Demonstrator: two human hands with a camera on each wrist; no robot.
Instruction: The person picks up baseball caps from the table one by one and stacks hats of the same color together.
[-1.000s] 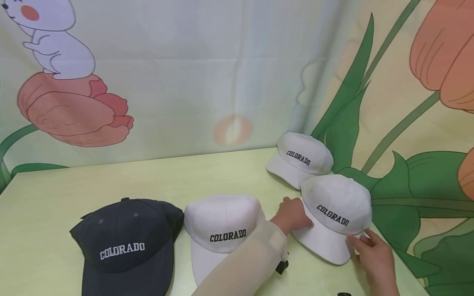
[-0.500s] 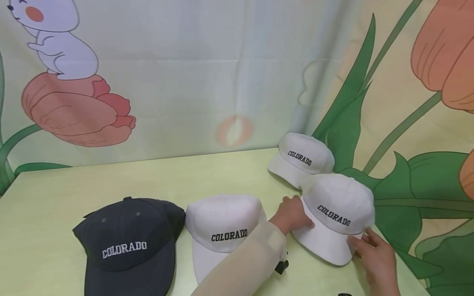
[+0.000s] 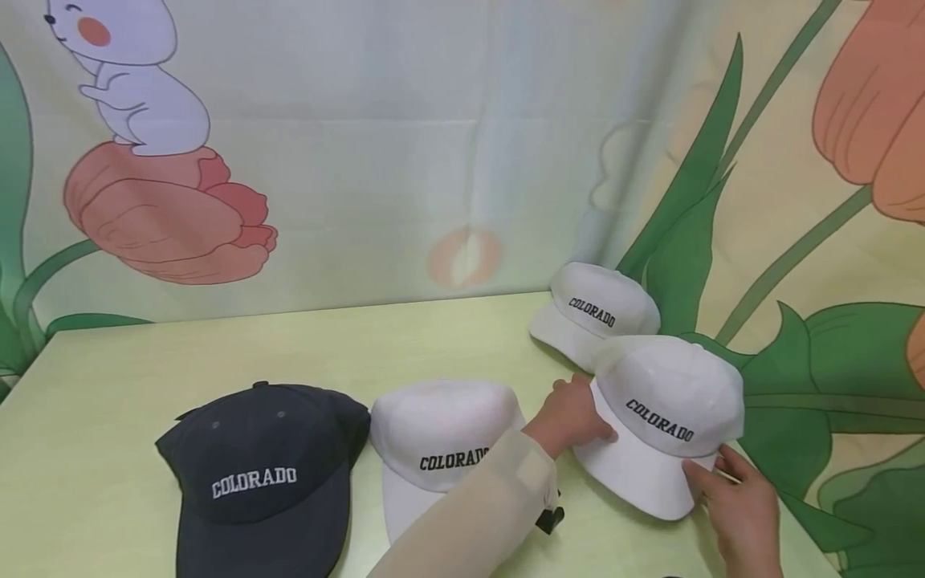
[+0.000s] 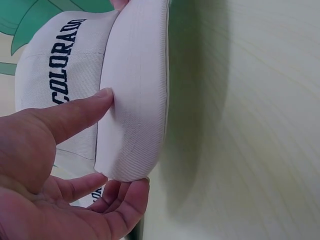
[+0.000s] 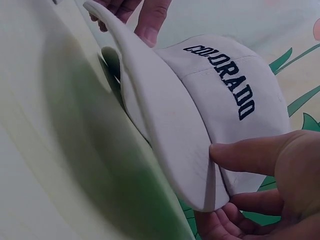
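Both hands hold a white baseball cap with black COLORADO lettering, at the table's right side. My left hand grips the left end of its brim, thumb on top and fingers curled beneath, as the left wrist view shows. On the other end, my right hand pinches the brim where it meets the crown, thumb above, fingers under. In the right wrist view the brim stands a little off the tabletop, with a shadow below it. Another white COLORADO cap sits right behind, partly overlapped by the held one.
A dark navy cap and a third white cap lie side by side at the front of the pale yellow table. My left sleeve crosses over that white cap's brim. A printed curtain hangs behind and to the right.
The held cap has shifted slightly to the right, its crown reaching further over the table's right edge. Both hands keep their grip. The head view has turned a little left.
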